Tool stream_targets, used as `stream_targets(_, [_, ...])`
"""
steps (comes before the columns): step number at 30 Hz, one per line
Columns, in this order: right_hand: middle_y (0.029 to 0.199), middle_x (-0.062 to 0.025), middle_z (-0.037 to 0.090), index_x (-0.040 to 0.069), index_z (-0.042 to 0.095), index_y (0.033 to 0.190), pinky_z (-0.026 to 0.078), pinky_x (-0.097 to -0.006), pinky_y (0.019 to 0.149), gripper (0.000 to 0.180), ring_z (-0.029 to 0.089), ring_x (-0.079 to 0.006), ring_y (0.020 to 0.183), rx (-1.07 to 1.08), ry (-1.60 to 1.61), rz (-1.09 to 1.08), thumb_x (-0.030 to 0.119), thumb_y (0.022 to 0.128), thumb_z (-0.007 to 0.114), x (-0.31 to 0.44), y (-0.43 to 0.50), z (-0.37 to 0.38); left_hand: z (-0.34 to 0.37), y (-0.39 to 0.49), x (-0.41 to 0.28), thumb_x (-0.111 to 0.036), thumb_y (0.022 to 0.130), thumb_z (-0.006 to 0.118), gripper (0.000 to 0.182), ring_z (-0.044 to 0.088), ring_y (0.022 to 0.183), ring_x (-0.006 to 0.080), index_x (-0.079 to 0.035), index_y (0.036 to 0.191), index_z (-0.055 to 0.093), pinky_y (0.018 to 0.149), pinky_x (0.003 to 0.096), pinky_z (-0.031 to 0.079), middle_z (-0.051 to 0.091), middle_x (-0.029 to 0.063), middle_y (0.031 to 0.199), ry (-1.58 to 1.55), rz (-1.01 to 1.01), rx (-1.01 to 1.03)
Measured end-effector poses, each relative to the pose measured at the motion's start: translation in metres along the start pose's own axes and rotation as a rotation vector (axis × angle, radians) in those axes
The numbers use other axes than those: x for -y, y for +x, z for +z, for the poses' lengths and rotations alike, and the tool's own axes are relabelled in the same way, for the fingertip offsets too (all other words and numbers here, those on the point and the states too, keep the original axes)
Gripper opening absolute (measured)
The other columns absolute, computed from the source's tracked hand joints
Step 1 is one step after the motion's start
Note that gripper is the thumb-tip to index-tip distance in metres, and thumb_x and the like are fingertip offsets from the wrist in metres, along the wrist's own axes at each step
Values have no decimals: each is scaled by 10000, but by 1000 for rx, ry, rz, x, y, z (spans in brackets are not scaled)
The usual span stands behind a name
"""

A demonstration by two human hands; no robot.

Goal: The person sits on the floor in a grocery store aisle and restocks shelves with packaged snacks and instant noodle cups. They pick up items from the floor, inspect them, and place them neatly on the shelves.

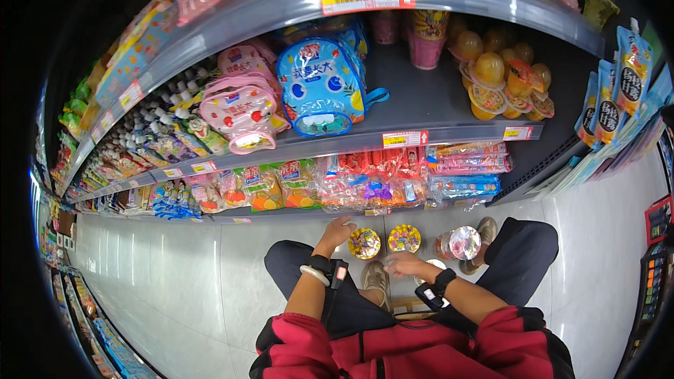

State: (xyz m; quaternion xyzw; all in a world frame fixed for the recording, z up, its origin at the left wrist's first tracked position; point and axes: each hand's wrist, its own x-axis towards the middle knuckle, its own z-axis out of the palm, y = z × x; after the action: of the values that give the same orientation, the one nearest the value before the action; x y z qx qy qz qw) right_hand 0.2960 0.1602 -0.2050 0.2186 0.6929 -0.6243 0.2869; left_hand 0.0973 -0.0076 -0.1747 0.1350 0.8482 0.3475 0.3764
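My left hand (pixel 338 231) is just left of a yellow patterned cup lid (pixel 364 243) on the floor; it holds nothing that I can see. My right hand (pixel 405 263) hangs below a second yellow patterned lid (pixel 404 238), and whether its fingers hold anything is unclear. Clear-wrapped round containers (pixel 464 242) stand to the right, near my shoe. Another pale round lid (pixel 433 270) is partly hidden behind my right wrist. Both wrists carry straps with small black devices.
Shelf edges (pixel 458 133) curve close above the hands. A blue backpack-shaped pack (pixel 319 84), a pink one (pixel 242 110) and jelly cups (pixel 488 71) stand on the middle shelf; bagged sweets (pixel 300 184) fill the bottom one. Hanging pouches (pixel 611 110) are at right.
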Motion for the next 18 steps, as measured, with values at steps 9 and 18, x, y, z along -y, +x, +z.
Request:
stream_targets(9, [1002,-117,660,-28,527,1243,532,-270,688,490,649,-171,801,-72,312,-187,237,862,681,79,-103,-73,-42,-93,-104,-269,918,559,482,540,1190,256,-36,1335,500,999,322,405,563,167,1292,-76,405,103])
stream_targets(18, [1139,-90,602,2,494,1284,485,-304,797,508,586,-160,979,-463,271,-749,211,857,673,226,-166,-152,-75,-123,-238,-260,943,543,482,511,1223,248,-4,1342,460,1015,364,409,527,159,1320,-483,649,316])
